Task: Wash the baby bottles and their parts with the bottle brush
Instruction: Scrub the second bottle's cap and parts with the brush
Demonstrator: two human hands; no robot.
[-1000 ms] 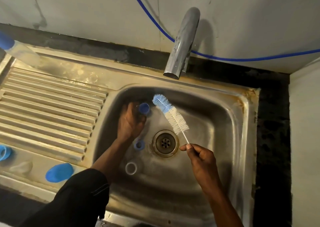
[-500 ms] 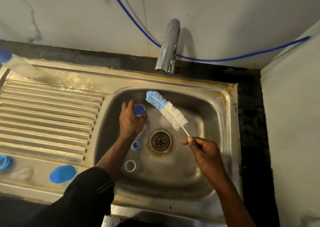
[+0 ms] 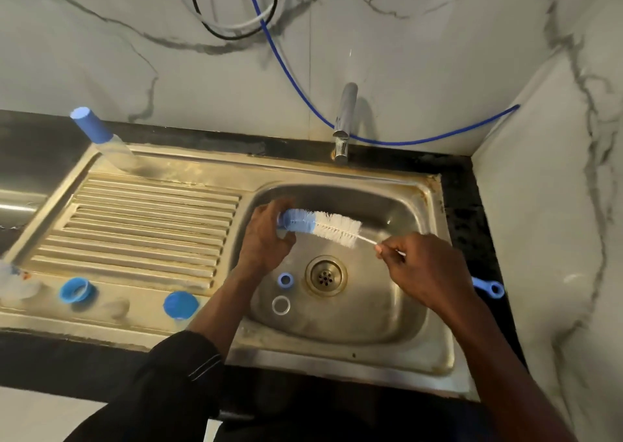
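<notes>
- Left hand (image 3: 266, 239) grips a blue part (image 3: 280, 221); right hand (image 3: 425, 270) pinches the bottle brush (image 3: 324, 226) stem, bristles reaching the left grip.
- Below that grip: blue ring (image 3: 285, 280), clear ring (image 3: 281, 305) (beside the drain (image 3: 325, 275)).
- That hand hides most of the part.

Sink basin (image 3: 371, 313): blue ring (image 3: 285, 280), clear ring (image 3: 281, 305); drainboard (image 3: 145, 225): blue cap (image 3: 180, 304), bottle (image 3: 101, 141).

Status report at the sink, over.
Left hand grips small blue part. Right hand pinches bottle brush, tip at the part. Nothing in the way.
</notes>
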